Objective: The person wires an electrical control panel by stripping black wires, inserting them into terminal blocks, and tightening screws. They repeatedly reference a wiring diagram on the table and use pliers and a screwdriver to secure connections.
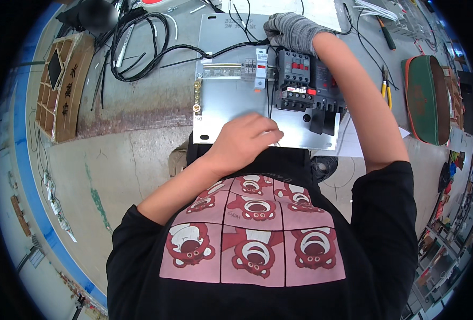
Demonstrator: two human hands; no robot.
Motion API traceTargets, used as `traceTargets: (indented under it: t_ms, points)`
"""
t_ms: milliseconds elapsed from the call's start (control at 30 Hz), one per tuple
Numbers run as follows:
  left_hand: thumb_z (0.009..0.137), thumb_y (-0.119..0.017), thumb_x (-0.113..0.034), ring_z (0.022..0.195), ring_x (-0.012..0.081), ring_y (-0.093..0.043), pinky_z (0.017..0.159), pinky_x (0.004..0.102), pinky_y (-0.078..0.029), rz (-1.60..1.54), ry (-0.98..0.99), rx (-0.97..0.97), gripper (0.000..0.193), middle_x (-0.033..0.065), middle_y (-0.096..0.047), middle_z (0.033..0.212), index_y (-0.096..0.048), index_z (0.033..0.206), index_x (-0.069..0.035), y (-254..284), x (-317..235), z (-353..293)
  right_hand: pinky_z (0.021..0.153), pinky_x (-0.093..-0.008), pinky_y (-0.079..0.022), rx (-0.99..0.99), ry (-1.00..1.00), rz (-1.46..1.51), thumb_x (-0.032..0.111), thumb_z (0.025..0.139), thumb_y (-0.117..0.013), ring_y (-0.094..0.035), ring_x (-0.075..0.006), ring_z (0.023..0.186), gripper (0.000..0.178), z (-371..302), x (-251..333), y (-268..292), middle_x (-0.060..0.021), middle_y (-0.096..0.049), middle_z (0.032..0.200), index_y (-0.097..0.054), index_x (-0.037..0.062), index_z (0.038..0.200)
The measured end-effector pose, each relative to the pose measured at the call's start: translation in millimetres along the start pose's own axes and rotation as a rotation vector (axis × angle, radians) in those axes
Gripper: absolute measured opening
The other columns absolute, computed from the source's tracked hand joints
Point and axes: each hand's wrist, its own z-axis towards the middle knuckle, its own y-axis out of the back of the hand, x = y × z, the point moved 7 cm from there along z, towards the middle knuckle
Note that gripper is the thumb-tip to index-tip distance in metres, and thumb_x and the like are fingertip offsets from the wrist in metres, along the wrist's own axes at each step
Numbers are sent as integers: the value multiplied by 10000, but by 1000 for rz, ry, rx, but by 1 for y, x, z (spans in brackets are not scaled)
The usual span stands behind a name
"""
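Observation:
A metal mounting plate (223,117) lies on the bench edge in front of me. It carries a DIN rail (220,71), a white fuse holder (261,69), a black contactor (294,68) with an overload relay (295,97) below it, and a black circuit breaker (324,80). My right hand (292,32), in a grey striped glove, curls over the black wires (231,48) above the contactor; its fingertips are partly hidden. Bare and pinched, my left hand (250,140) is at the plate's near edge, where a thin black wire (270,104) runs down to its fingers.
Coiled black cable (118,50) lies left of the plate, near a compartmented wooden box (65,85). To the right are yellow-handled pliers (386,90), a screwdriver (387,34) and a green pouch (427,100). A brass terminal strip (197,96) sits at the plate's left edge.

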Motion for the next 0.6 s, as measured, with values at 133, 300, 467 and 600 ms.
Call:
traceTargets:
  t_ms: [133, 300, 467, 600]
  points:
    - [856, -637, -45, 791, 174, -609, 702, 280, -488, -339, 388, -157, 128, 60, -658, 885, -641, 984, -37, -6, 32, -14, 755, -393, -507, 55, -39, -6, 150, 798, -706, -635, -335, 810, 136, 5, 1, -2, -147, -662, 844, -643, 55, 871]
    - [947, -601, -121, 747, 85, -578, 690, 238, -471, -860, 794, -290, 121, 57, -681, 881, -593, 998, -12, -22, 63, -25, 732, -401, -507, 20, -76, -37, 147, 777, -704, -633, -345, 790, 144, 7, -5, -7, -159, -657, 822, -640, 46, 858]
    - [954, -599, -166, 712, 66, -577, 632, 211, -457, -909, 925, -183, 150, 53, -682, 860, -603, 996, -22, -26, 72, -20, 720, -395, -511, -2, -69, -27, 134, 772, -679, -634, -348, 786, 145, 7, -7, -8, -167, -654, 820, -642, 43, 879]
    - [955, -594, -164, 693, 72, -588, 606, 208, -452, -912, 1000, -136, 166, 53, -681, 850, -613, 1023, -15, -24, 81, -17, 720, -392, -512, -28, -82, 29, 137, 771, -678, -637, -346, 784, 153, 4, -8, -6, -168, -656, 825, -647, 47, 890]
